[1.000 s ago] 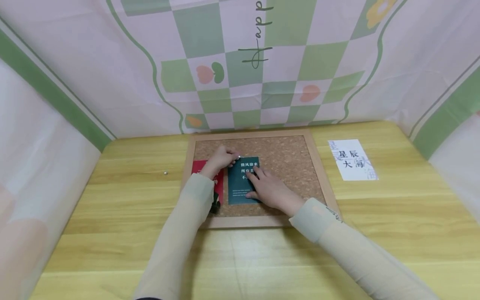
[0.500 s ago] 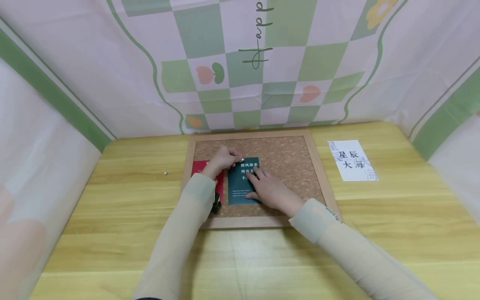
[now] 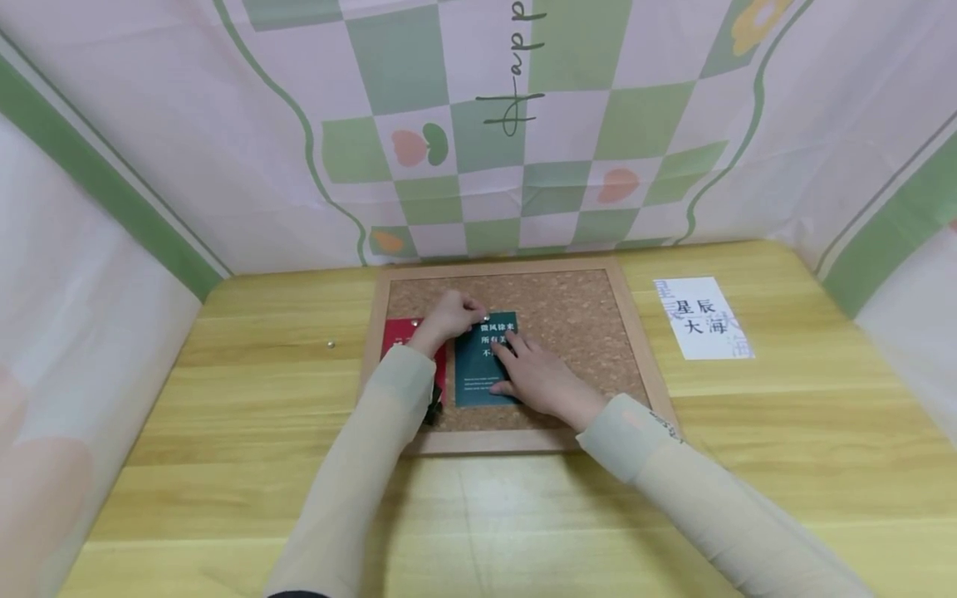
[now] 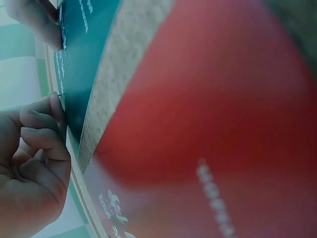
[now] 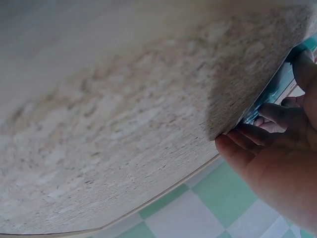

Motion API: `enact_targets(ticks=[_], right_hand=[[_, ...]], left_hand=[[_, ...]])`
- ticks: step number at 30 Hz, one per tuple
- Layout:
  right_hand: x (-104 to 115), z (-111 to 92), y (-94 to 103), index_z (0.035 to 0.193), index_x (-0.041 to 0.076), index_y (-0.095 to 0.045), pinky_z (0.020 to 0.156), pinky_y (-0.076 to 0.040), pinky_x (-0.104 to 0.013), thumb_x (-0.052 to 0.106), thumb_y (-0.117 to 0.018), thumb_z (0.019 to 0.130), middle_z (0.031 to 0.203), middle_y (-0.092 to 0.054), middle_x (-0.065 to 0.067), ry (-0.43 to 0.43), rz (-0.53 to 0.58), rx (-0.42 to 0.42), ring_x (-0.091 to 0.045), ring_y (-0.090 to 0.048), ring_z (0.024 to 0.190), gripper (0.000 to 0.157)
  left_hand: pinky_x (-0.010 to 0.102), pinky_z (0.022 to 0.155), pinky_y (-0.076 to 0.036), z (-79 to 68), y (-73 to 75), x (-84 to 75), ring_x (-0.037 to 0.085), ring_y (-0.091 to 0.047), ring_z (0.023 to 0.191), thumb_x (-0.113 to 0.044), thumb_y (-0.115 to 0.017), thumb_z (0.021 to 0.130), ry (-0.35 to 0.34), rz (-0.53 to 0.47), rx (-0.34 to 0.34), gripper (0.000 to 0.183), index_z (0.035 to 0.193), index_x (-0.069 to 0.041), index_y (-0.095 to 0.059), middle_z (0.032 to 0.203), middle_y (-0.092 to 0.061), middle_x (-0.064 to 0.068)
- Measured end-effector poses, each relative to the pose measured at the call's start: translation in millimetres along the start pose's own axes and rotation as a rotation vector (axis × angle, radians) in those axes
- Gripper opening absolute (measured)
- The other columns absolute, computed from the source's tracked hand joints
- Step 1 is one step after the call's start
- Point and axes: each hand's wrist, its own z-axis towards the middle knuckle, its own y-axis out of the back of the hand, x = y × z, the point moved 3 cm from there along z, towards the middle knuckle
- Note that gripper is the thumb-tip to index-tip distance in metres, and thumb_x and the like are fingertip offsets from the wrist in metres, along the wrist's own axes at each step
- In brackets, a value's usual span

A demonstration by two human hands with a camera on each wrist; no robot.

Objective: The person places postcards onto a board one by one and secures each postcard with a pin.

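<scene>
A dark green card (image 3: 474, 374) with white lettering lies on a cork board (image 3: 576, 320). At its top edge my left hand (image 3: 447, 317) pinches a small silver pushpin (image 3: 486, 318) between thumb and finger. In the left wrist view, a thin dark pin shows at those fingertips; the other fingers curl in. My right hand (image 3: 546, 378) rests on the card's right side, its fingers spread and fairly straight, covering some of the lettering. Left of the green card is a red card (image 3: 396, 336), partly hidden by my left wrist, with a silver pin (image 3: 415, 323) at its top.
A light wooden frame (image 3: 508, 443) borders the board. Another small silver pin (image 3: 331, 345) lies on the wood-grain table (image 3: 247, 423) to the left. A white card (image 3: 706, 324) with black characters lies right of the board. A checkered cloth (image 3: 486, 141) hangs behind.
My left hand has shifted slightly right with the pushpin along the green card's top edge, uncovering the pin on the red card. My right hand has stayed in place.
</scene>
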Motion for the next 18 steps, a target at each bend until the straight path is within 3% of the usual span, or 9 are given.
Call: enact_targets(ticks=[12, 18], right_hand=[[0.2, -1.1, -0.4, 0.148, 0.004, -0.033, 0.113, -0.032, -0.053, 0.047, -0.052, 0.094, 0.154, -0.026, -0.026, 0.001, 0.0, 0.003, -0.041, -0.025, 0.143, 0.072], [-0.4, -1.4, -0.3, 0.147, 0.003, -0.033, 0.113, -0.032, -0.054, 0.047, -0.053, 0.094, 0.153, -0.027, -0.026, 0.007, -0.017, 0.0, -0.042, -0.026, 0.143, 0.072]], left_hand=[[0.017, 0.057, -0.041, 0.4, -1.0, 0.8, 0.011, -0.048, 0.068, -0.018, -0.05, 0.1, -0.003, -0.013, 0.001, 0.028, 0.115, -0.003, -0.067, 0.097, -0.064, 0.011], [0.017, 0.059, -0.044, 1.4, -2.3, 1.2, 0.012, -0.053, 0.073, -0.019, -0.053, 0.098, -0.028, 0.025, 0.0, 0.027, 0.115, -0.005, -0.068, 0.102, -0.067, 0.012]])
